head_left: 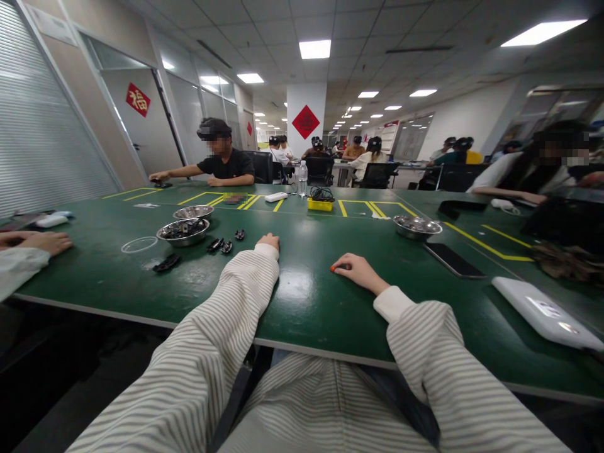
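My left hand (268,241) rests on the green table (306,296), fingers curled under, mostly hidden by the striped sleeve. A few small black parts (225,245) lie just left of it. My right hand (357,270) lies on the table with fingers curled, a small orange thing (332,268) at its fingertips. Two metal bowls (183,231) with dark parts stand further left, beside a clear ring (139,244) and another black part (166,263).
A third metal bowl (417,226), a black phone (453,260) and a white device (547,313) lie to the right. A yellow box (319,204) with cables and a water bottle (302,178) stand mid-table. Other people sit around; someone's hand (44,241) rests at the left edge.
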Action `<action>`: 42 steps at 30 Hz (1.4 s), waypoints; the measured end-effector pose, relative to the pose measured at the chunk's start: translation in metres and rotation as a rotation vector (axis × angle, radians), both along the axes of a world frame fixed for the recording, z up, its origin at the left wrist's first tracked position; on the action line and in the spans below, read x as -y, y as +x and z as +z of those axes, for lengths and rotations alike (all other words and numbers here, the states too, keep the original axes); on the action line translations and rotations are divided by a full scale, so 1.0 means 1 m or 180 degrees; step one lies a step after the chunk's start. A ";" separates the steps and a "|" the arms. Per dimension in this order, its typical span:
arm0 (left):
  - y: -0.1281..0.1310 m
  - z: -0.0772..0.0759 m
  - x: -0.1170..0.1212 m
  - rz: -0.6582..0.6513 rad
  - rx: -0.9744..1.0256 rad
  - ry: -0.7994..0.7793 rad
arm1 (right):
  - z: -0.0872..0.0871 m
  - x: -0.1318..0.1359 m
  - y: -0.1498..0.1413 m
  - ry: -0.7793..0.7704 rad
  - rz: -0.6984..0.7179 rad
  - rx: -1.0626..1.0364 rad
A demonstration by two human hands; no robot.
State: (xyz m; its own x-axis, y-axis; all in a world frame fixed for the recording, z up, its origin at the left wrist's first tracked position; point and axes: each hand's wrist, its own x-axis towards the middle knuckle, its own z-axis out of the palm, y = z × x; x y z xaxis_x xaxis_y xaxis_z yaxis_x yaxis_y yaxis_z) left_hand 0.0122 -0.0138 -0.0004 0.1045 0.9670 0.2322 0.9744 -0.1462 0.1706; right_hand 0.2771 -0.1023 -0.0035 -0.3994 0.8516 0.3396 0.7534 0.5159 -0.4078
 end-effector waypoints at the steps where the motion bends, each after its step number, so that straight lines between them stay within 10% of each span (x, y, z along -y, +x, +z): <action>1: 0.007 -0.001 0.002 -0.0164 0.0008 0.0009 | 0.000 0.000 0.000 0.0007 -0.0010 -0.0012; 10: 0.076 -0.016 0.049 -0.2244 0.0493 -0.0100 | -0.003 -0.001 -0.002 0.0059 0.0056 -0.0076; 42: 0.078 -0.012 0.058 -0.2397 0.0432 -0.0119 | 0.004 0.008 -0.009 -0.0370 0.0144 -0.0408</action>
